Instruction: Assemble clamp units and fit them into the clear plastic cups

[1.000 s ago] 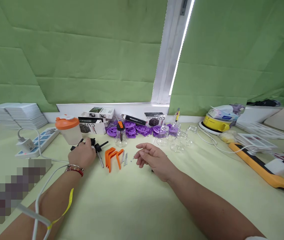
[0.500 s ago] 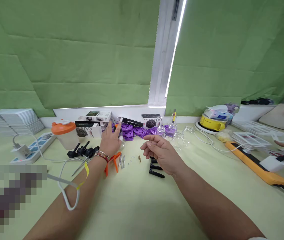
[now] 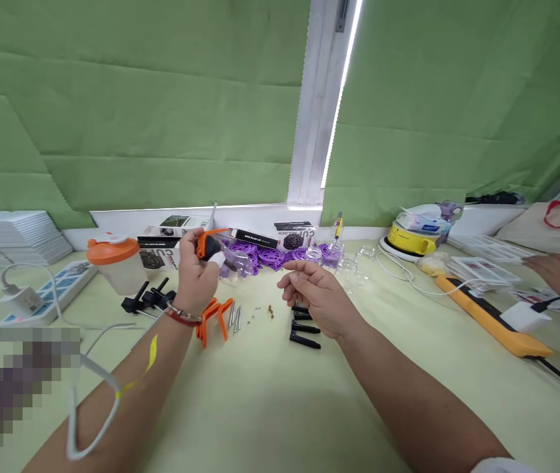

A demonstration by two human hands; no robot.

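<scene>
My left hand (image 3: 192, 276) is raised above the table and grips a small clear jar with an orange part (image 3: 211, 248) on it. Below that hand lie orange curved pieces (image 3: 213, 315), metal pins (image 3: 236, 317) and tiny screws (image 3: 260, 311). My right hand (image 3: 316, 292) hovers over the table with loosely curled fingers and holds nothing. Short black rods (image 3: 303, 332) lie just under it. Black pegs (image 3: 146, 299) rest to the left of my left hand.
An orange-lidded cup (image 3: 115, 261), a power strip (image 3: 38, 295), boxes (image 3: 161, 246), purple wheels (image 3: 270, 255) and clear jars (image 3: 346, 266) line the back. At the right, a yellow device (image 3: 410, 240), an orange bar (image 3: 486, 315) and another person's hand (image 3: 558, 274).
My left hand left the black pegs, reached to the purple parts at the back, and has lifted the jar with the orange part. My right hand barely moved. Another person's hand came in at right.
</scene>
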